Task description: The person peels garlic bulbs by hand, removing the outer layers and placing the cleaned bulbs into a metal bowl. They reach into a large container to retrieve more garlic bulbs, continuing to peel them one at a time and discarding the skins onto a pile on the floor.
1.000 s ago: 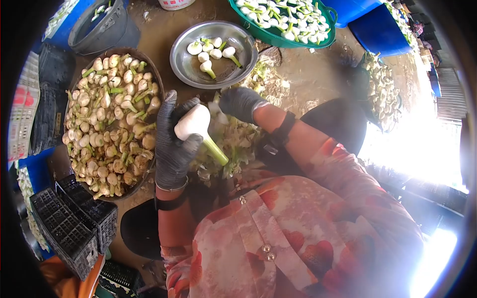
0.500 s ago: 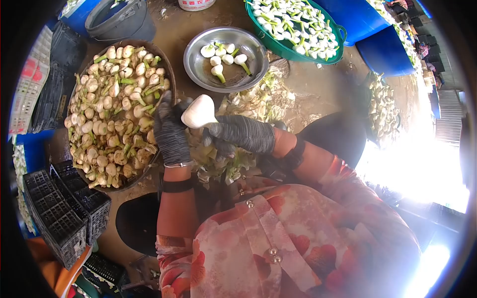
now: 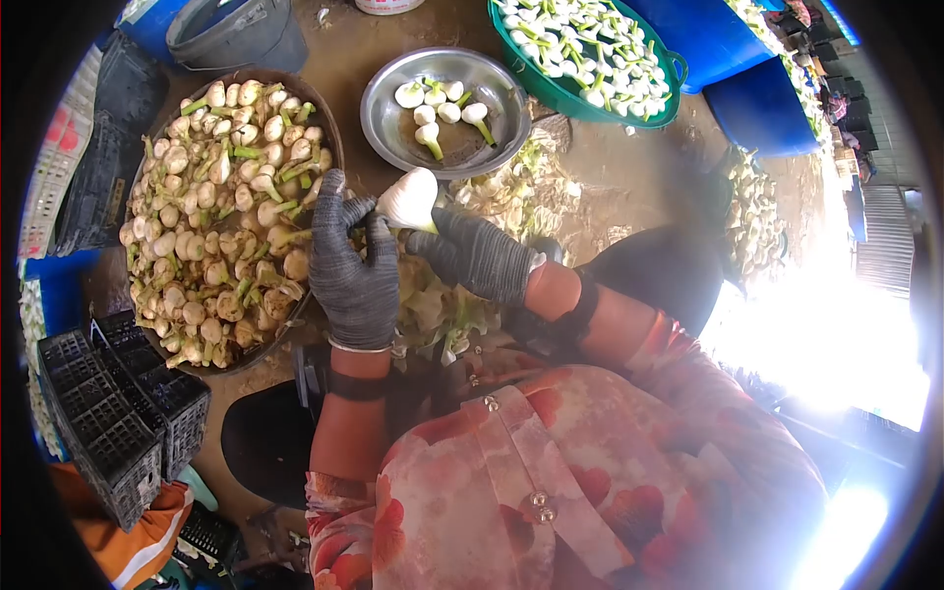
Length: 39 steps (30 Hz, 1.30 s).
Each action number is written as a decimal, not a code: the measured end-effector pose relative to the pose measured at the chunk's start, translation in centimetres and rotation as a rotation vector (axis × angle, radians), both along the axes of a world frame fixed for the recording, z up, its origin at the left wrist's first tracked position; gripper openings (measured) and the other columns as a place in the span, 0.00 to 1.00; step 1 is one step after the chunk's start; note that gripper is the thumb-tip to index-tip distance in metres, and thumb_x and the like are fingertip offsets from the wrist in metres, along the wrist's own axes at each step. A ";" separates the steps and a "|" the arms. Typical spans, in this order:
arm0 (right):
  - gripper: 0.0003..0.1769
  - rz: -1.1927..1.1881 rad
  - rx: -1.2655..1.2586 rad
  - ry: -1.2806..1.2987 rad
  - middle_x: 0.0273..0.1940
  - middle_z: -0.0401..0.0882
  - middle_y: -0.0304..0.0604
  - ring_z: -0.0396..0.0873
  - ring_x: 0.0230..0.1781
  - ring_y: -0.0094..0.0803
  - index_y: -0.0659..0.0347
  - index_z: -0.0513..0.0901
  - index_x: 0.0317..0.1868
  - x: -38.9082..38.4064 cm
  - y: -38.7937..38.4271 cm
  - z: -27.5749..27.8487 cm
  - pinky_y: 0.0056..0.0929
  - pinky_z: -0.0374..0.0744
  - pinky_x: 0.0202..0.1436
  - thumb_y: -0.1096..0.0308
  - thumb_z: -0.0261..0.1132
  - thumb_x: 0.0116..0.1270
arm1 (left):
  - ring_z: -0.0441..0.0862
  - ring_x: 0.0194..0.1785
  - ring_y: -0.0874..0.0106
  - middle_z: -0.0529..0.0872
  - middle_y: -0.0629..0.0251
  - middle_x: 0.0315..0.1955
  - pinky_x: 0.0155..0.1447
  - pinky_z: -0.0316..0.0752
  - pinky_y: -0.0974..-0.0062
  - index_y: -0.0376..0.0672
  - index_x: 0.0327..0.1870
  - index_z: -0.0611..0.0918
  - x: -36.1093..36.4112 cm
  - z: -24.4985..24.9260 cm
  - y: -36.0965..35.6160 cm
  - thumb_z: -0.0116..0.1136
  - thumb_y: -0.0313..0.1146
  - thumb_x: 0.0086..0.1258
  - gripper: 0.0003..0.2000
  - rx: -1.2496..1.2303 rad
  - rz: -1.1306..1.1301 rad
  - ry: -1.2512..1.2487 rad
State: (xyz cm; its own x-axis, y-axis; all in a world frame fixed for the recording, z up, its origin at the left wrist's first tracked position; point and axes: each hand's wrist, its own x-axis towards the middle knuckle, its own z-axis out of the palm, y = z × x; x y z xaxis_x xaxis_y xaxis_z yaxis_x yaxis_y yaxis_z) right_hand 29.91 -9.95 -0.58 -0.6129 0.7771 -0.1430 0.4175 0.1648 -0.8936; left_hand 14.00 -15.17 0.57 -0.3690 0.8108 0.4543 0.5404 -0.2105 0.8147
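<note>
A white garlic bulb [image 3: 409,199] is held up between my two gloved hands, its short green stem pointing down to the right. My right hand [image 3: 482,258], in a dark grey glove, is closed on the stem end. On the other side, my left hand [image 3: 354,275] has its thumb and a finger pinched at the bulb's left edge; the exact contact is hard to see. Left of that hand, a large round tub [image 3: 337,128] is heaped with brownish unpeeled garlic [image 3: 211,221]. Beyond the hands, a metal basin [image 3: 382,133] holds several clean white bulbs [image 3: 448,112].
A green basin [image 3: 551,96] full of white garlic stands at the far right, beside blue tubs [image 3: 762,106]. Peeled skins [image 3: 526,202] litter the wet floor. A black bucket [image 3: 231,39] is at the far left, with black crates [image 3: 108,423] nearer on the left.
The bulb has turned more upright and shifted slightly right. My left hand has rotated, now showing its back with the thumb against the bulb side. My right hand has moved slightly down.
</note>
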 end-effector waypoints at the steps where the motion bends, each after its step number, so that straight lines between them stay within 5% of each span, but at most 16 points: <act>1: 0.22 -0.005 0.072 0.020 0.25 0.79 0.40 0.78 0.23 0.26 0.62 0.78 0.61 -0.1 -0.3 -0.3 0.31 0.78 0.30 0.54 0.58 0.78 | 0.85 0.47 0.69 0.86 0.59 0.41 0.58 0.78 0.68 0.40 0.72 0.68 0.0 0.2 0.0 0.59 0.21 0.68 0.30 0.007 0.022 0.077; 5: 0.22 0.007 -0.310 -0.144 0.26 0.79 0.40 0.79 0.23 0.26 0.62 0.79 0.58 -0.5 0.4 2.0 0.31 0.78 0.31 0.52 0.58 0.78 | 0.84 0.47 0.68 0.85 0.57 0.44 0.58 0.79 0.68 0.40 0.71 0.69 0.0 -0.3 0.3 0.57 0.20 0.69 0.27 -0.075 0.062 -0.048; 9: 0.26 -0.049 -0.666 0.254 0.27 0.78 0.37 0.76 0.20 0.26 0.64 0.79 0.54 -0.1 2.2 1.6 0.29 0.80 0.32 0.46 0.57 0.78 | 0.83 0.49 0.65 0.84 0.52 0.47 0.57 0.79 0.67 0.40 0.70 0.70 -2.2 -6.1 1.1 0.56 0.21 0.68 0.27 -0.153 0.128 0.117; 12: 0.26 -0.374 -0.950 0.925 0.32 0.79 0.40 0.76 0.19 0.31 0.61 0.79 0.48 0.3 7.1 -3.6 0.42 0.86 0.38 0.43 0.57 0.77 | 0.83 0.53 0.53 0.84 0.45 0.50 0.59 0.77 0.61 0.39 0.69 0.70 -4.0 -6.9 0.3 0.55 0.27 0.69 0.25 -0.803 -0.179 0.496; 14: 0.24 -0.647 -0.929 0.913 0.31 0.79 0.39 0.79 0.23 0.35 0.59 0.78 0.47 -0.5 10.2 -2.9 0.44 0.86 0.36 0.43 0.57 0.76 | 0.82 0.56 0.50 0.84 0.43 0.52 0.61 0.76 0.63 0.39 0.68 0.73 -1.7 -3.9 -1.1 0.56 0.30 0.70 0.24 -0.972 -0.286 0.464; 15: 0.21 -0.635 -0.963 0.830 0.32 0.80 0.39 0.81 0.29 0.36 0.57 0.78 0.49 -0.9 11.9 -4.0 0.45 0.86 0.39 0.47 0.57 0.77 | 0.81 0.58 0.50 0.84 0.43 0.52 0.62 0.75 0.65 0.40 0.67 0.75 -1.1 -6.1 -2.5 0.57 0.32 0.71 0.23 -0.759 -0.180 0.415; 18: 0.27 -0.345 -0.645 0.347 0.34 0.77 0.42 0.82 0.37 0.43 0.61 0.74 0.58 -6.6 11.5 -2.4 0.44 0.82 0.47 0.48 0.64 0.71 | 0.81 0.60 0.58 0.84 0.48 0.55 0.67 0.71 0.68 0.39 0.65 0.76 -0.9 -6.8 -1.5 0.56 0.36 0.74 0.21 -0.585 -0.095 -0.390; 19: 0.25 -0.056 -0.066 0.177 0.39 0.80 0.45 0.84 0.37 0.44 0.61 0.76 0.58 -9.0 12.1 -7.3 0.41 0.83 0.48 0.53 0.64 0.70 | 0.81 0.56 0.62 0.84 0.53 0.56 0.62 0.73 0.70 0.37 0.65 0.76 -1.5 -6.6 -1.3 0.54 0.34 0.76 0.20 -0.516 -0.065 -0.553; 21: 0.19 0.230 0.243 -0.136 0.41 0.82 0.46 0.84 0.42 0.45 0.59 0.81 0.52 -14.4 12.7 -9.7 0.42 0.81 0.53 0.57 0.64 0.66 | 0.80 0.49 0.71 0.83 0.61 0.56 0.53 0.78 0.74 0.33 0.66 0.76 -2.6 -5.5 -0.4 0.49 0.31 0.80 0.18 -0.340 -0.059 -0.863; 23: 0.15 0.510 0.417 -0.348 0.44 0.85 0.46 0.83 0.48 0.45 0.58 0.86 0.47 -18.7 12.4 -13.6 0.42 0.79 0.57 0.61 0.64 0.63 | 0.77 0.56 0.70 0.81 0.60 0.55 0.61 0.74 0.70 0.34 0.63 0.76 -3.4 -5.7 -0.6 0.53 0.33 0.76 0.18 -0.357 0.109 -0.912; 26: 0.06 0.397 0.612 -0.622 0.42 0.86 0.40 0.83 0.49 0.43 0.54 0.87 0.35 -22.2 10.4 -10.2 0.48 0.73 0.59 0.65 0.64 0.59 | 0.75 0.59 0.68 0.78 0.58 0.55 0.63 0.73 0.69 0.36 0.63 0.74 -4.4 -6.5 -1.0 0.51 0.34 0.76 0.19 -0.343 0.248 -1.176; 28: 0.09 0.380 0.745 -0.492 0.42 0.86 0.39 0.83 0.49 0.41 0.51 0.88 0.37 -21.8 10.2 -10.4 0.49 0.75 0.57 0.63 0.68 0.55 | 0.76 0.58 0.66 0.77 0.56 0.56 0.60 0.75 0.67 0.37 0.66 0.71 -4.9 -4.1 -0.4 0.50 0.34 0.76 0.20 -0.346 0.328 -1.020; 32: 0.11 0.422 0.673 -0.533 0.42 0.86 0.41 0.84 0.46 0.42 0.51 0.88 0.39 -21.6 10.4 -8.8 0.46 0.76 0.54 0.62 0.69 0.55 | 0.78 0.64 0.68 0.78 0.63 0.65 0.66 0.74 0.75 0.50 0.71 0.73 -6.0 -10.7 -2.0 0.52 0.43 0.76 0.23 -0.467 0.315 -0.798; 36: 0.12 0.345 0.491 -0.497 0.43 0.86 0.43 0.85 0.42 0.42 0.53 0.87 0.43 -20.0 11.1 -7.7 0.43 0.78 0.52 0.61 0.69 0.58 | 0.80 0.61 0.69 0.80 0.65 0.63 0.60 0.77 0.75 0.54 0.67 0.76 -7.4 -19.3 -3.2 0.53 0.44 0.76 0.20 -0.170 0.054 -0.932; 38: 0.14 0.138 0.216 -0.379 0.44 0.86 0.43 0.85 0.41 0.40 0.56 0.86 0.47 -17.7 10.1 -7.4 0.42 0.79 0.51 0.62 0.69 0.63 | 0.81 0.59 0.68 0.81 0.61 0.60 0.60 0.78 0.71 0.50 0.66 0.75 -8.7 -18.4 -2.7 0.51 0.39 0.76 0.19 -0.237 -0.042 -0.290; 39: 0.16 -0.062 0.386 -0.196 0.47 0.86 0.42 0.84 0.44 0.38 0.58 0.85 0.51 -16.7 10.4 -7.6 0.42 0.80 0.53 0.62 0.68 0.65 | 0.81 0.60 0.67 0.80 0.60 0.61 0.61 0.77 0.70 0.49 0.67 0.74 -8.8 -17.4 -2.8 0.51 0.39 0.77 0.19 -0.228 -0.064 -0.036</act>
